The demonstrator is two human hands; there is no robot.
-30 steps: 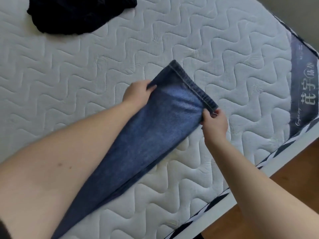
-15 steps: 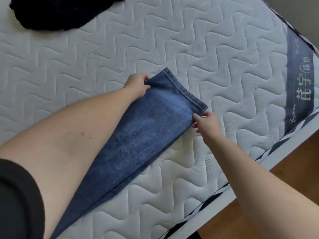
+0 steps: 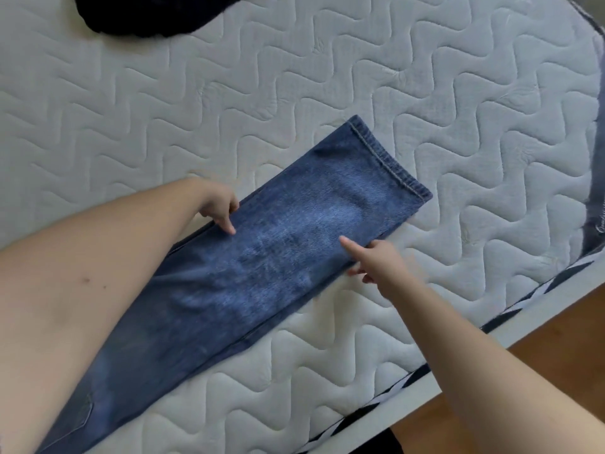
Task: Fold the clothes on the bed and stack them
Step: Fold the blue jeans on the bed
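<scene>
- The blue jeans (image 3: 262, 267) lie flat on the quilted white mattress (image 3: 327, 77), the legs laid one over the other in a long band that runs from the lower left up to the hem (image 3: 389, 158) near the middle of the bed.
- Judged from how they lie, the lengthwise fold is done; the crosswise folds that would make a compact bundle are not yet made, and nothing is stacked.
- A dark garment (image 3: 154, 14) sits crumpled at the top edge of the view, well apart from the jeans — it looks unfolded, so most of the task is left.
- The left hand (image 3: 219, 204) rests at the far long edge of the denim, fingers loosely bent with the index tip pressing down on the cloth; it pinches nothing that I can see.
- The right hand (image 3: 376, 260) is at the near long edge, index finger stretched onto the fabric and the other fingers curled beside the seam — whether they hold the edge I cannot tell.
- The hem lies beyond both hands, untouched, and the waist end runs out of view under the left forearm.
</scene>
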